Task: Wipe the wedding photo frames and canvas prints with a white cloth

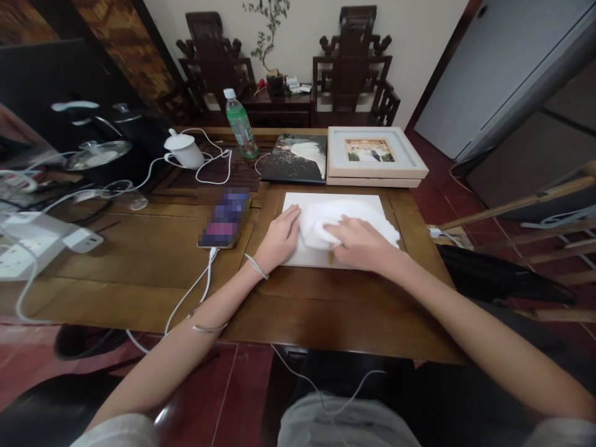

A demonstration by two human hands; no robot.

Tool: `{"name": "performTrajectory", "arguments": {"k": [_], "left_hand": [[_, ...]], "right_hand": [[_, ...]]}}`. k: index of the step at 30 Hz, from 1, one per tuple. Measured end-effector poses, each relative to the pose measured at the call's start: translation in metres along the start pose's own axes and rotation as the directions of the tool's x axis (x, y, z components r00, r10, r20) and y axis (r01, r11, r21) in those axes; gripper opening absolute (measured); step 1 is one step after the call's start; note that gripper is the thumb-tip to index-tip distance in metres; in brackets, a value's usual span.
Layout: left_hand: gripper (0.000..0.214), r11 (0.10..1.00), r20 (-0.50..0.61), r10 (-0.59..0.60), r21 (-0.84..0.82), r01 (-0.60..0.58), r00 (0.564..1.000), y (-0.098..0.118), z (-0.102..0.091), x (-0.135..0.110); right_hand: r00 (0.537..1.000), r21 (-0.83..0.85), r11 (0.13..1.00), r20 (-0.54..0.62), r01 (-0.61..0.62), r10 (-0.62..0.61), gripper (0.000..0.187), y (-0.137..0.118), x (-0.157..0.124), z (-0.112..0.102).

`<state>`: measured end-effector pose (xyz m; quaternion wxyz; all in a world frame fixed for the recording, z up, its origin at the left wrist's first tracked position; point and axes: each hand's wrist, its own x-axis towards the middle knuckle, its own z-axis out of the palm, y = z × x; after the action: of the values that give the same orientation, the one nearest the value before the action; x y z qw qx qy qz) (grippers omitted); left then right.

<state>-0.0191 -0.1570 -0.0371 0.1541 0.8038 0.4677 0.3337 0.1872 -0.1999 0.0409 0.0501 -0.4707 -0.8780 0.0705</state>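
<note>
A flat white board [302, 258] lies near the table's front edge. Across its upper part spreads a bunched white cloth [379, 225], soft and slightly blurred; whether it is fabric or paper I cannot tell. My right hand [361, 243] presses down on this cloth, its fingers sunk into the folds. Flat along the board's left edge rests my left hand [278, 239], fingers stretched out beside the cloth. A small yellowish mark [331, 257] shows on the board just below my right fingers.
Behind the board are a dark picture panel [291, 164] and a framed picture [410, 162]. A phone [226, 218] with a cable lies to the left. Further left stand a green-labelled bottle [241, 129], a white lidded cup [185, 152] and a power strip [28, 248].
</note>
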Motion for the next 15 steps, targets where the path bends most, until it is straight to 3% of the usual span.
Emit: {"name": "performTrajectory", "arguments": {"k": [4, 8, 12, 15], "left_hand": [[0.040, 0.999, 0.038, 0.015, 0.044, -0.017, 0.999, 0.002, 0.000, -0.001], [0.039, 0.997, 0.058, 0.039, 0.072, -0.043, 0.998, 0.005, -0.003, -0.001], [0.039, 0.996, 0.070, 0.042, 0.081, -0.048, 0.997, 0.002, -0.003, -0.002], [0.040, 0.996, 0.061, 0.043, 0.073, -0.047, 0.997, -0.002, -0.001, -0.003]], "right_hand": [[0.984, 0.057, 0.992, -0.132, -0.109, 0.116, 0.026, 0.016, 0.056, 0.007], [0.988, 0.141, 0.989, -0.137, -0.051, 0.070, 0.028, 0.010, 0.102, 0.010], [0.997, 0.165, 0.986, -0.076, 0.034, -0.022, 0.029, 0.002, 0.125, 0.006], [0.998, 0.166, 0.986, -0.050, -0.017, 0.025, 0.025, 0.013, 0.127, -0.004]]}}
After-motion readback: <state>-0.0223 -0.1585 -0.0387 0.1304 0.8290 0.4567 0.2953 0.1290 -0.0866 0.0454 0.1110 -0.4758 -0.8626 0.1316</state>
